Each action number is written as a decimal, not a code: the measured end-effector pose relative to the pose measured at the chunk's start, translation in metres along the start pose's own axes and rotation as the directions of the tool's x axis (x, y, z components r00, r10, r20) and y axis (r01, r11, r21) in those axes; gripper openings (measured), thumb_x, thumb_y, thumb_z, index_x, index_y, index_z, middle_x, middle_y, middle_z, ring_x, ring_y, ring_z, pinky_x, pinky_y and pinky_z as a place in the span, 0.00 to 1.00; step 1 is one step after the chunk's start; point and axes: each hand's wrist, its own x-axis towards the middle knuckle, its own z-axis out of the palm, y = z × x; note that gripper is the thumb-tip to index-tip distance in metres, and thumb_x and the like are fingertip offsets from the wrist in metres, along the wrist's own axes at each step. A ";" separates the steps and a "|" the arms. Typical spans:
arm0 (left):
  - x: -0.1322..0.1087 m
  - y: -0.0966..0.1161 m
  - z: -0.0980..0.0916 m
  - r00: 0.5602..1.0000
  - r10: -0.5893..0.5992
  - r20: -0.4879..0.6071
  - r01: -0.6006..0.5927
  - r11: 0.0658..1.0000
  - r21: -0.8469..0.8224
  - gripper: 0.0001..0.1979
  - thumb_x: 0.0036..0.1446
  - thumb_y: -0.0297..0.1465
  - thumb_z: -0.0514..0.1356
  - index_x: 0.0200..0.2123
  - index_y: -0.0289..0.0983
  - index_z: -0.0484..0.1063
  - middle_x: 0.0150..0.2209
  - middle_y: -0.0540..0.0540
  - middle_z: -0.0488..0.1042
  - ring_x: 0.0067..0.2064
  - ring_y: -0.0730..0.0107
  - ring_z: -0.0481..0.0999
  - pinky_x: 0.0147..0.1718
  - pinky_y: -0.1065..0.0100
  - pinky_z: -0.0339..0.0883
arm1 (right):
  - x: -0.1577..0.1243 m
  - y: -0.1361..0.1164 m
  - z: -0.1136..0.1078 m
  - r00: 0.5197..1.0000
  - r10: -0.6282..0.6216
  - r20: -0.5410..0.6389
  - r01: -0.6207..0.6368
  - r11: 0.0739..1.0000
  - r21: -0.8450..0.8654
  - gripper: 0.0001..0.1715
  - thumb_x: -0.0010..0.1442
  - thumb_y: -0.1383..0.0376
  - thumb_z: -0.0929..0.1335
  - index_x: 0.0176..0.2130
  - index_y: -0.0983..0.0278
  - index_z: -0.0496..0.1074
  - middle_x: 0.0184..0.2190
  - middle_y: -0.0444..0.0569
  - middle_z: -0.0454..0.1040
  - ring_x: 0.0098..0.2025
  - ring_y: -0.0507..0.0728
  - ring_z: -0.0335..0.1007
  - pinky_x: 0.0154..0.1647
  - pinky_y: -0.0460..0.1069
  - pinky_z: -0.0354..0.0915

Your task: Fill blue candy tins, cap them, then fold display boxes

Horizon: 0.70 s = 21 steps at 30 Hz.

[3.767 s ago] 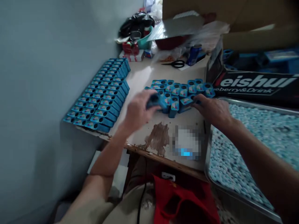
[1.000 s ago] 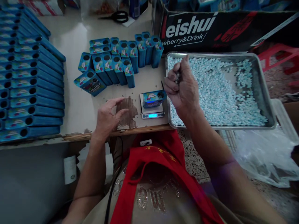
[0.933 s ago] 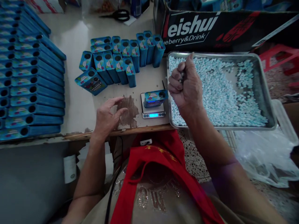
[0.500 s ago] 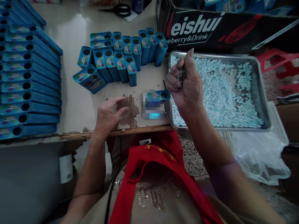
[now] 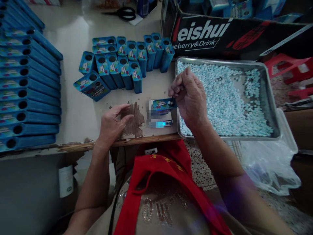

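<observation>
My right hand (image 5: 190, 94) is curled closed, its fingertips at the round hole of a blue candy box (image 5: 162, 106). Small pale candies show at that hole and by the fingers; the inside of the fist is hidden. The box lies over a small white device with a lit blue display (image 5: 160, 124), partly blurred out. My left hand (image 5: 114, 120) rests at the table edge, thumb and fingers apart, holding nothing. Right of the box, a metal tray (image 5: 275, 111) holds a spread of pale blue and white candies (image 5: 220, 107).
Several blue boxes with holes in their tops (image 5: 122, 67) stand behind my hands. More lie in a stack (image 5: 36, 101) at the left. A black carton (image 5: 207, 36) with blue boxes inside stands behind the tray. Black scissors (image 5: 126, 13) lie at the back.
My right hand has come down and slightly left from above the tray's edge to the box's hole. The left hand stays nearly still. The whole view has shifted slightly.
</observation>
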 end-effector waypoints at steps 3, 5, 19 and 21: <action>0.001 -0.001 0.002 1.000 0.009 -0.002 -0.009 1.000 -0.013 0.20 0.62 0.40 0.70 0.56 0.42 0.81 0.54 0.43 0.84 0.54 0.55 0.85 0.62 0.52 0.79 | 0.001 0.002 -0.001 1.000 -0.027 0.010 0.026 0.997 0.076 0.33 0.65 0.34 0.71 0.28 0.56 0.64 0.26 0.41 0.55 0.27 0.54 0.56 0.33 0.52 0.63; 0.002 -0.001 0.003 1.000 0.015 -0.005 -0.015 1.000 -0.017 0.19 0.62 0.39 0.71 0.56 0.42 0.81 0.54 0.43 0.84 0.54 0.55 0.85 0.62 0.52 0.79 | 0.005 0.000 -0.008 1.000 -0.004 -0.005 0.005 0.995 0.102 0.33 0.64 0.35 0.72 0.28 0.55 0.64 0.25 0.40 0.54 0.26 0.54 0.54 0.30 0.52 0.61; 0.001 0.005 0.003 1.000 0.001 0.010 -0.001 1.000 0.010 0.21 0.62 0.35 0.71 0.57 0.41 0.80 0.54 0.43 0.84 0.54 0.57 0.85 0.62 0.52 0.79 | -0.006 0.031 -0.169 0.895 0.409 -0.177 -0.415 0.910 0.003 0.05 0.61 0.64 0.74 0.40 0.56 0.76 0.33 0.44 0.73 0.29 0.51 0.66 0.27 0.48 0.66; 0.002 0.009 0.007 1.000 0.014 0.015 -0.014 1.000 0.005 0.20 0.62 0.35 0.71 0.57 0.40 0.80 0.54 0.42 0.84 0.54 0.57 0.85 0.62 0.53 0.79 | -0.014 0.026 -0.164 0.888 0.448 -0.106 -0.453 0.891 -0.022 0.06 0.64 0.60 0.75 0.41 0.57 0.77 0.32 0.43 0.73 0.26 0.50 0.63 0.24 0.47 0.62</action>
